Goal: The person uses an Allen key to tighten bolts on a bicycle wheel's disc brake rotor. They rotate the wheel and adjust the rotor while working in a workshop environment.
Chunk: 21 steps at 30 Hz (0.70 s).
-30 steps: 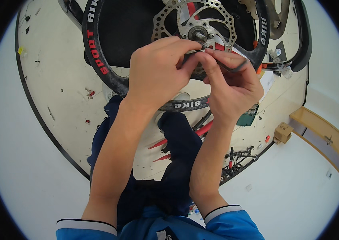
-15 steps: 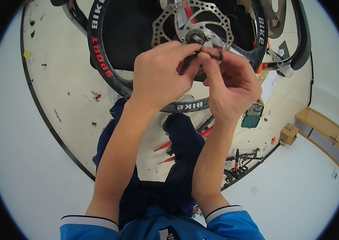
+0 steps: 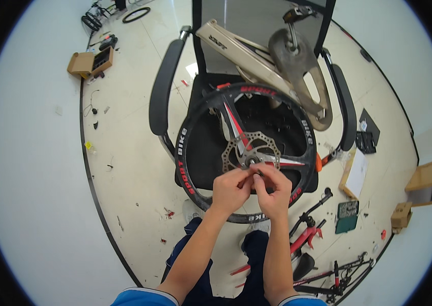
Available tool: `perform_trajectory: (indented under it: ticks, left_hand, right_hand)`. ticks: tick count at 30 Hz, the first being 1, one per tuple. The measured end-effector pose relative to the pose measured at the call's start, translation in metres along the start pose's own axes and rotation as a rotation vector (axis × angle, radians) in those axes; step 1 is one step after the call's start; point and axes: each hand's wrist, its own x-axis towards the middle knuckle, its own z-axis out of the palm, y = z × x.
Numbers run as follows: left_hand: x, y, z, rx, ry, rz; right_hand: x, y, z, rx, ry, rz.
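Observation:
A black bicycle wheel (image 3: 180, 153) with red and white spokes lies flat on the seat of a black office chair (image 3: 166, 92). Its perforated brake disc (image 3: 227, 158) faces up around the hub axle (image 3: 251, 160). Just on the near side of that axle, my left hand (image 3: 229, 192) and my right hand (image 3: 276, 195) meet at the fingertips. Both have fingers and thumb pinched together on a small dark part (image 3: 259, 173), mostly covered by the fingers; its kind cannot be made out.
A beige bike frame (image 3: 236, 51) with a crank arm leans across the chair back. Red bike frame pieces (image 3: 305, 239) lie on the floor at right, by a green tool case (image 3: 347, 224) and a cardboard box (image 3: 402, 214). An open carton (image 3: 81, 64) sits far left.
My view has drawn back and up, so the whole chair and wheel now show. The hands stay together by the axle, still pinching the small dark part.

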Motion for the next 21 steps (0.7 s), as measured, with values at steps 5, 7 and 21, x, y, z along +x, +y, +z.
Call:
perform_trajectory:
  ticks: [5, 7, 21]
  left_hand:
    - [-0.003, 0.0, -0.01, 0.078, 0.015, 0.001]
    - [0.004, 0.008, -0.006, 0.04, 0.061, 0.02]
    - [-0.002, 0.0, -0.001, 0.06, 0.096, 0.126]
  right_hand:
    - [-0.002, -0.004, 0.006, 0.031, -0.038, 0.105]
    - [0.001, -0.004, -0.001, 0.062, 0.003, 0.102]
    - [0.0, -0.01, -0.02, 0.291, -0.138, 0.13]
